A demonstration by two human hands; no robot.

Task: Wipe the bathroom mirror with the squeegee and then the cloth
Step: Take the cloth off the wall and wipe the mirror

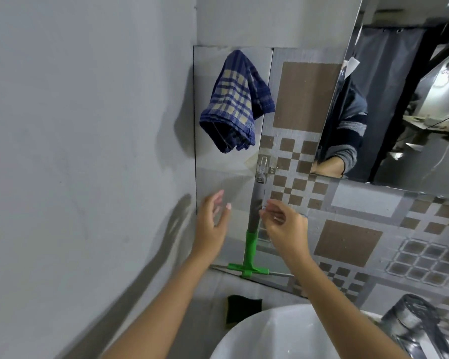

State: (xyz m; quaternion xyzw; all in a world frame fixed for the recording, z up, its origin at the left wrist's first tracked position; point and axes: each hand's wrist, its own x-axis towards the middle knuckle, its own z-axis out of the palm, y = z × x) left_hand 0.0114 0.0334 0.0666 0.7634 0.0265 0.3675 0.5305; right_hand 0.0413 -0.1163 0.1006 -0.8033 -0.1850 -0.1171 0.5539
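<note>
A squeegee (pixel 252 239) with a grey grip and green neck hangs from a clear wall hook (pixel 262 167), blade down. My right hand (pixel 285 226) is just right of its grey grip, fingers curled and apart, not touching it. My left hand (pixel 213 224) is left of the handle, fingers spread, holding nothing. A blue and tan checked cloth (pixel 236 104) hangs on the wall above the squeegee. The mirror (pixel 412 112) is at the upper right, tilted in view, and reflects a sleeve and hand.
A white sink basin (pixel 270 335) lies below, with a chrome tap (pixel 415 325) at the right. A dark green sponge (pixel 244 309) rests behind the basin. A plain grey wall (pixel 88 151) fills the left; patterned brown and grey tiles (pixel 347 242) cover the right.
</note>
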